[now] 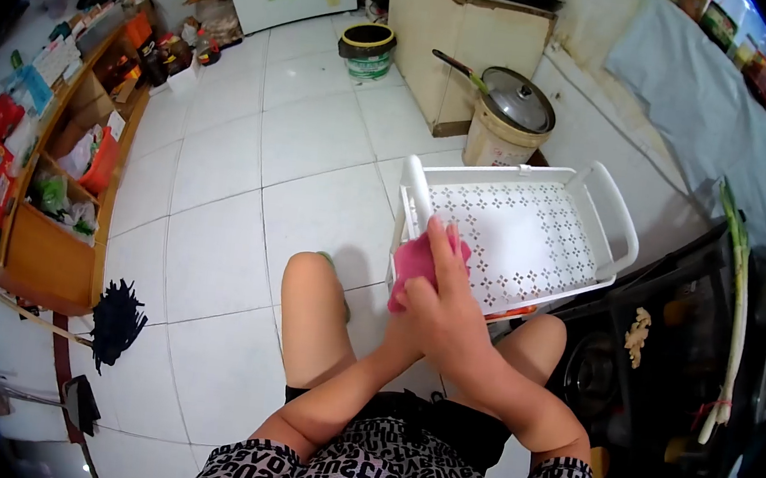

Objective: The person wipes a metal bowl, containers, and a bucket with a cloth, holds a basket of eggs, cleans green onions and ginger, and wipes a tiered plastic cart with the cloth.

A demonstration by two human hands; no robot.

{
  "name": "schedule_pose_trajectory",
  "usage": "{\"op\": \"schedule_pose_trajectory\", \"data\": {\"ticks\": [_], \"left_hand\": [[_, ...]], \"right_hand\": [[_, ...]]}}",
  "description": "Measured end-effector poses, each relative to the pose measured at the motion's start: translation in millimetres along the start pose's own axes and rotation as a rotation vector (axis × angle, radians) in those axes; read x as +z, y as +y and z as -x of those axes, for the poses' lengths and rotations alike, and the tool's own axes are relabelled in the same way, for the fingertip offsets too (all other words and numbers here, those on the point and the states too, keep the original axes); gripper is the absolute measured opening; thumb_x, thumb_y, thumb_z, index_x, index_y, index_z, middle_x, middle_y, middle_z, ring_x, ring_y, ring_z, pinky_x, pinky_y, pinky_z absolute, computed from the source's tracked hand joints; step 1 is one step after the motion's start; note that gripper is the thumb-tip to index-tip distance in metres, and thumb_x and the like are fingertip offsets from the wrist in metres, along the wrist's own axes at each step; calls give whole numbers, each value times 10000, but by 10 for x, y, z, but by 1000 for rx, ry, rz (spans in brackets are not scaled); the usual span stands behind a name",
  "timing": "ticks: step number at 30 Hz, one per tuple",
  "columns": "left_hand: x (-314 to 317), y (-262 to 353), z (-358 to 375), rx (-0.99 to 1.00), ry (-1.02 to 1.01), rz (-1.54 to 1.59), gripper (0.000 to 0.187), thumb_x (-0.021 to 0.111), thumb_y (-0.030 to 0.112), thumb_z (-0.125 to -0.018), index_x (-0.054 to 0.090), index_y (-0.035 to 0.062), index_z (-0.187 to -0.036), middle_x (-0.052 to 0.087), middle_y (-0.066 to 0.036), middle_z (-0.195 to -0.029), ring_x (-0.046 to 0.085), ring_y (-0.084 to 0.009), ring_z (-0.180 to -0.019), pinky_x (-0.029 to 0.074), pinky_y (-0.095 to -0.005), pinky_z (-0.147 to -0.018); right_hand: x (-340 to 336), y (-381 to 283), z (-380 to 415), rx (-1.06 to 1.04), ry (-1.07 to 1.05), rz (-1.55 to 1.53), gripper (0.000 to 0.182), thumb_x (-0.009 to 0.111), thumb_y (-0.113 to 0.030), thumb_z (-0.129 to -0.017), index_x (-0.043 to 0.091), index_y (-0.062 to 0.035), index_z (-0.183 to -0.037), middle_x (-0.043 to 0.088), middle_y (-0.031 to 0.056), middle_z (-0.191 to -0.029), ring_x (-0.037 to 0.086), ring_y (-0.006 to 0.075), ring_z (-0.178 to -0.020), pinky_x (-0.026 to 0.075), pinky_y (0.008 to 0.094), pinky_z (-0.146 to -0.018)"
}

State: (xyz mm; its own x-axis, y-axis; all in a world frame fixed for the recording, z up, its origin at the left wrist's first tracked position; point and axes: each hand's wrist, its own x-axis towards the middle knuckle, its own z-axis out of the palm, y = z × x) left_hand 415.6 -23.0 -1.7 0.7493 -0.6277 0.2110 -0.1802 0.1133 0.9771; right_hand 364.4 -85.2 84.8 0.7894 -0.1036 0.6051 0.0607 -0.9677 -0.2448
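Note:
A white plastic storage basket [602, 277] with raised handles and a floor of flower-shaped cut-outs stands in front of my knees. At its left end, by the near handle [417, 187], a pink cloth [415, 262] is bunched up. My right hand [452, 306] is closed on this cloth, with a finger stretched along it towards the handle. My left hand [401, 335] comes up from below and crosses close against my right hand. Its fingers are mostly hidden there, so their hold does not show.
Behind the basket stands a bucket [494, 141] with a lidded pan [518, 100] on top. A green-labelled bin [367, 53] is farther back. Ginger [637, 337] and a long green onion [735, 301] lie on the right. A wooden shelf [48, 273] and dark mop head [117, 324] are left.

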Motion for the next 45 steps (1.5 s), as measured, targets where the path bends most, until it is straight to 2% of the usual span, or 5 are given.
{"op": "schedule_pose_trajectory", "data": {"ticks": [9, 20, 24, 34, 45], "left_hand": [[14, 65, 40, -129, -25, 60, 741, 493, -64, -823, 184, 18, -1491, 616, -123, -942, 591, -202, -755, 495, -303, -678], [18, 33, -149, 52, -6, 35, 295, 556, 182, -866, 568, 0, -1098, 631, -61, -843, 608, -165, -773, 492, -315, -649], [-296, -229, -407, 340, -219, -399, 322, 574, 239, -867, 571, 0, -1084, 612, -42, -815, 600, -165, -762, 481, -315, -621], [-1073, -99, -1170, -228, -413, 136, 799, 573, 295, -747, 349, -19, -1447, 560, -14, -763, 495, -121, -593, 394, -269, -489], [-1212, 93, -1486, -192, -506, -144, 1026, 682, 460, -516, 461, -17, -1397, 543, -167, -1331, 509, -270, -1230, 351, -353, -1046]], "right_hand": [[368, 710, -1168, 430, -226, -390, 303, 518, -214, -948, 643, 52, -877, 637, 303, -954, 497, 453, -1156, 457, 481, -933], [101, 157, -185, 293, 82, -678, 169, 634, -134, -821, 530, -38, -913, 135, 409, -1471, 556, 467, -1089, 472, 411, -895], [104, 294, 381, 64, 87, -402, 164, 611, 43, -775, 547, -19, -913, 391, 347, -1388, 645, 389, -832, 524, 389, -740], [-1516, 1030, 936, 628, 1098, -419, 239, 539, 96, -729, 477, -46, -910, 460, 31, -898, 458, 125, -849, 381, 233, -817], [-1205, 642, 1334, 185, 585, -249, 216, 638, -57, -640, 460, -92, -758, 647, 141, -832, 604, 311, -780, 436, 385, -689]]}}
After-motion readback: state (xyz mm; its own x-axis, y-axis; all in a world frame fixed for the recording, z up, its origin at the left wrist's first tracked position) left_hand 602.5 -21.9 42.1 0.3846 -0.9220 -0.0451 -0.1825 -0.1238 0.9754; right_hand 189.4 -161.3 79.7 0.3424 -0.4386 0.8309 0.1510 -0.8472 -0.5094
